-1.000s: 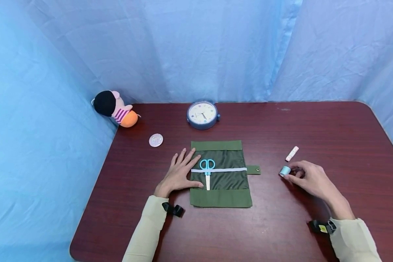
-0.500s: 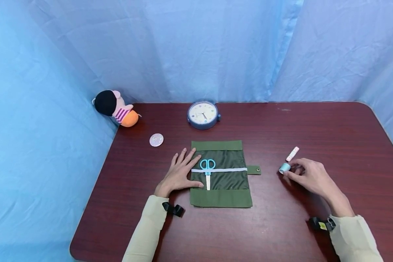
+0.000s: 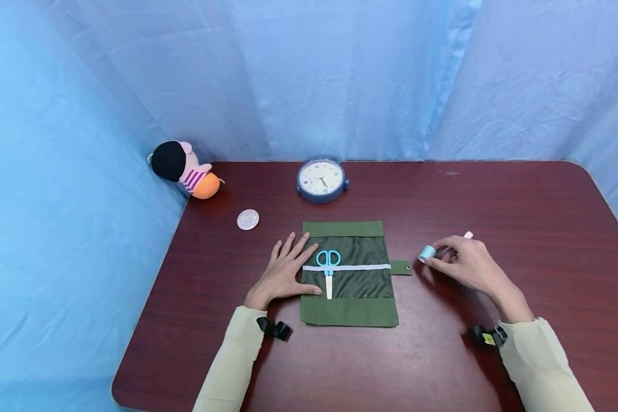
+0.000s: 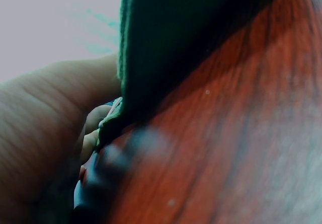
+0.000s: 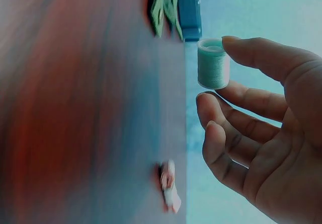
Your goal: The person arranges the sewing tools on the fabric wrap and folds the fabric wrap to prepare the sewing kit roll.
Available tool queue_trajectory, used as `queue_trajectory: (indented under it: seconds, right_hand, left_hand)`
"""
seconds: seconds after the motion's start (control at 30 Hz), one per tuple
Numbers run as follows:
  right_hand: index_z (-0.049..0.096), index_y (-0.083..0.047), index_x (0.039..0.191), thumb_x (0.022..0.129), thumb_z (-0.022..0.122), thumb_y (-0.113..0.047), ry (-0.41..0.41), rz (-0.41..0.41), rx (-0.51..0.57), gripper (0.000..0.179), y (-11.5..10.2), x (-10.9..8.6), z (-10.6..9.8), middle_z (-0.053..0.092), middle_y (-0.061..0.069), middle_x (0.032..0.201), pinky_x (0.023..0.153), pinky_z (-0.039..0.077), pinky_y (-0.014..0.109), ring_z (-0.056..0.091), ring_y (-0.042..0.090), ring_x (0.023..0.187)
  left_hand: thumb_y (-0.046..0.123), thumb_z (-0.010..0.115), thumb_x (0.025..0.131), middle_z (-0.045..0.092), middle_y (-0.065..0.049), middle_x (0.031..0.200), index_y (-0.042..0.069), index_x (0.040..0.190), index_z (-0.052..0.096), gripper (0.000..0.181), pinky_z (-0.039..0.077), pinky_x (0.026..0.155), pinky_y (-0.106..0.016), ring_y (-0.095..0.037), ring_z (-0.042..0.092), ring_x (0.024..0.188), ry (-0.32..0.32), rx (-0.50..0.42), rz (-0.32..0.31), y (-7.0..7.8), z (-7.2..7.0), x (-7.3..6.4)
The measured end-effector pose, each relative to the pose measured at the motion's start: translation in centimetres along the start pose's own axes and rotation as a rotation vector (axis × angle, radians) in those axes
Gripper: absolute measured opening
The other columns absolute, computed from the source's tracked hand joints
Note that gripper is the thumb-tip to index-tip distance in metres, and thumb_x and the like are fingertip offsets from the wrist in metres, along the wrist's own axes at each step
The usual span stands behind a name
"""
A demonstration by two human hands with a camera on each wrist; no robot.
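A green fabric sewing roll lies unfolded on the table. Blue-handled scissors sit under its white elastic band. My left hand rests with fingers spread on the roll's left edge; in the left wrist view the thumb lies along the fabric. Between thumb and index finger, my right hand pinches a light teal spool of thread, just right of the roll's snap tab. The other right fingers are loosely curled. Behind that hand a small pinkish-white strip is mostly hidden.
A blue round clock stands at the table's back edge. Left of it are a shiny round disc and a plush toy at the corner. Blue curtains hang along the back and left side.
My right hand has carried the thread spool left and slightly away from me, toward the roll's tab, partly covering the pinkish-white strip. The left hand stays on the roll.
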State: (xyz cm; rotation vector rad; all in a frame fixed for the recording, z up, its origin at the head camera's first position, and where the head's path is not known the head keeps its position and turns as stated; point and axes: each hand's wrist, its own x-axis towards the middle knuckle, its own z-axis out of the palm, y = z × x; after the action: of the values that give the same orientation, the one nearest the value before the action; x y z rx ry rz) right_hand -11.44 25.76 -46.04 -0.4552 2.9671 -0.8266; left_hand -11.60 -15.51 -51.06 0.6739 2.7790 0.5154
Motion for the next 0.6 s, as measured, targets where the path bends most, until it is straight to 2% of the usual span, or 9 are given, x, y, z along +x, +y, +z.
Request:
queue_trajectory:
  seconds: [0.17, 0.4, 0.6]
  right_hand:
    - [0.074, -0.005, 0.105, 0.087, 0.078, -0.026, -0.035, -0.027, 0.061, 0.027, -1.2, 1.3, 0.5, 0.075, 0.007, 0.091, 0.068, 0.052, 0.026, 0.067, 0.011, 0.075]
    - [0.075, -0.006, 0.101, 0.085, 0.079, -0.022, -0.030, -0.084, 0.079, 0.023, -2.8, 3.3, 1.7, 0.075, 0.006, 0.087, 0.067, 0.054, 0.028, 0.069, 0.013, 0.073]
    - [0.073, -0.004, 0.106, 0.088, 0.077, -0.023, -0.106, -0.109, 0.121, 0.026, -4.8, 5.1, 3.1, 0.074, 0.008, 0.092, 0.069, 0.055, 0.032, 0.068, 0.013, 0.077]
  left_hand:
    - [0.066, 0.075, 0.076, 0.007, 0.001, 0.172, 0.027, 0.160, 0.025, 0.106, 0.005, 0.126, -0.061, -0.034, 0.002, 0.159, 0.005, 0.003, 0.003, 0.0, 0.1, 0.1]
    - [0.065, 0.075, 0.076, 0.009, -0.001, 0.172, 0.025, 0.160, 0.027, 0.104, 0.007, 0.125, -0.063, -0.036, 0.005, 0.159, 0.011, 0.012, 0.011, 0.0, 0.0, 0.0]
    - [0.063, 0.076, 0.076, 0.011, -0.002, 0.171, 0.025, 0.160, 0.029, 0.103, 0.009, 0.124, -0.064, -0.037, 0.006, 0.158, 0.024, 0.021, 0.017, -0.1, 0.0, 0.0]
